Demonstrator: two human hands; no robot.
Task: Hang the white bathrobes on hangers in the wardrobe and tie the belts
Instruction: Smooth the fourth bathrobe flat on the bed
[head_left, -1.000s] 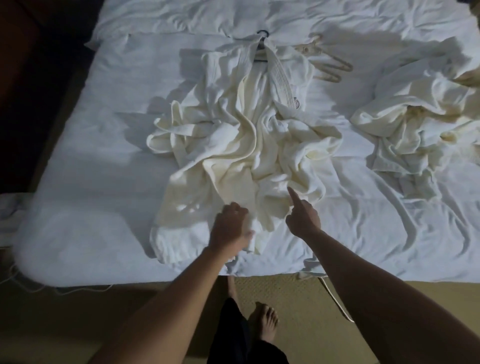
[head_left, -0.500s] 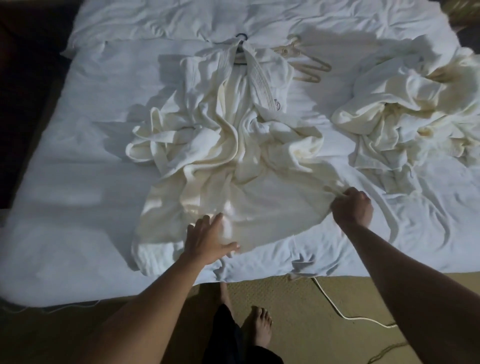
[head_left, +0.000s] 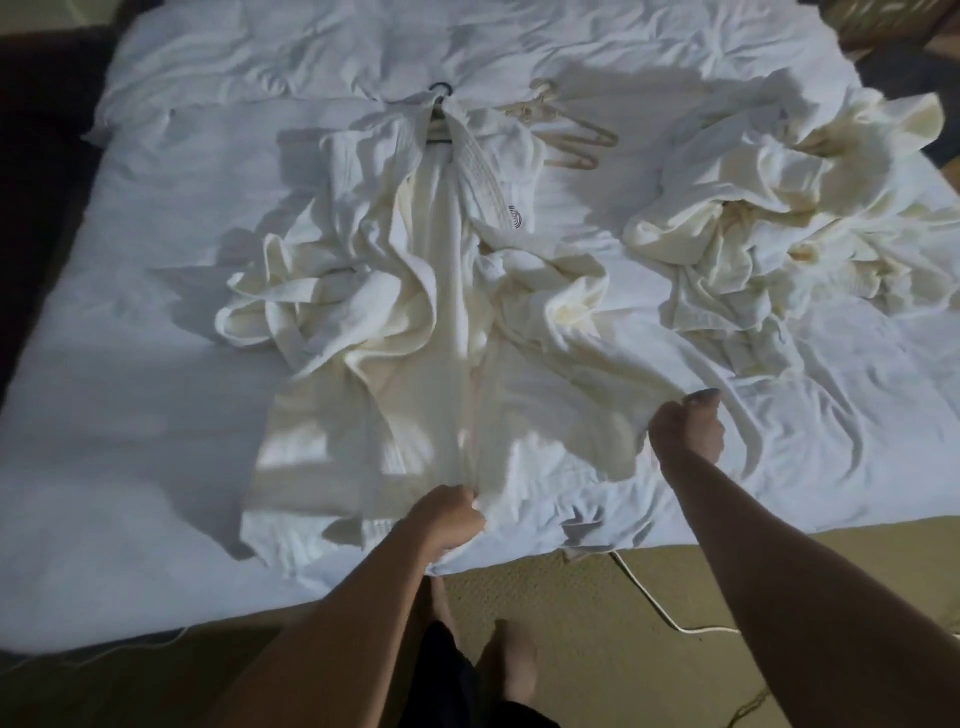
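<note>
Left hand (head_left: 448, 522): our fingers are curled, bunching the near hem of the bathrobe (head_left: 441, 332) at its centre front.
Right hand (head_left: 687, 434): fingers curled, gripping the robe's right hem edge.
Bathrobe: we see it spread lengthwise on the bed (head_left: 130, 364), collar at the far end on a dark hanger (head_left: 440, 111), belt (head_left: 291, 291) looped at its left side.
Second bathrobe (head_left: 789, 208): crumpled at the far right of the bed.
Spare hangers (head_left: 566, 135): pale, just right of the collar.
Floor: a white cable (head_left: 660, 608) near our bare feet.
</note>
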